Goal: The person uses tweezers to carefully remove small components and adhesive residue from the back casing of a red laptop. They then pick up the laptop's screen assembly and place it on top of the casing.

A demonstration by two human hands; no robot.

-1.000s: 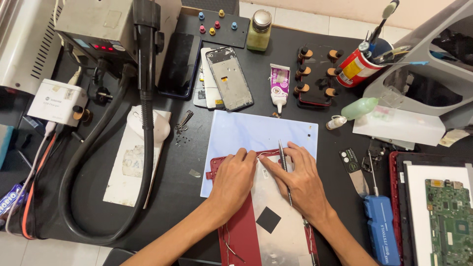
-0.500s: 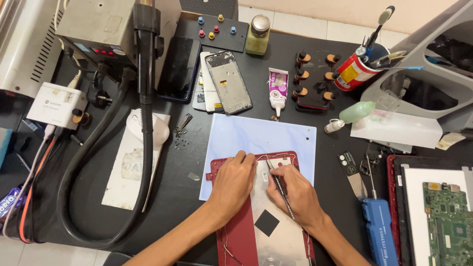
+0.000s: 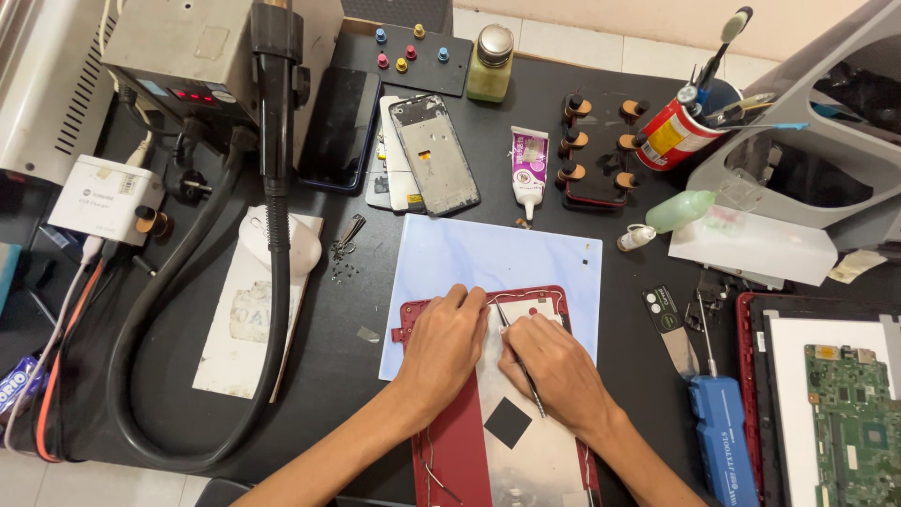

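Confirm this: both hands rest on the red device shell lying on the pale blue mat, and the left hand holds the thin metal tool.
Not quite. The head view shows the right hand holding the thin metal tool; the left hand just presses on the red device shell, which lies on the pale blue mat.

black bench [image 3: 648, 376] | blue mat [image 3: 526, 263] (under red shell [image 3: 450, 451]) | glue tube [image 3: 530, 169]

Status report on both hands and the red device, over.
Left hand flat on red device, holding nothing. Right hand gripping thin metal tool, tip at the device's top edge. Nothing in the way.
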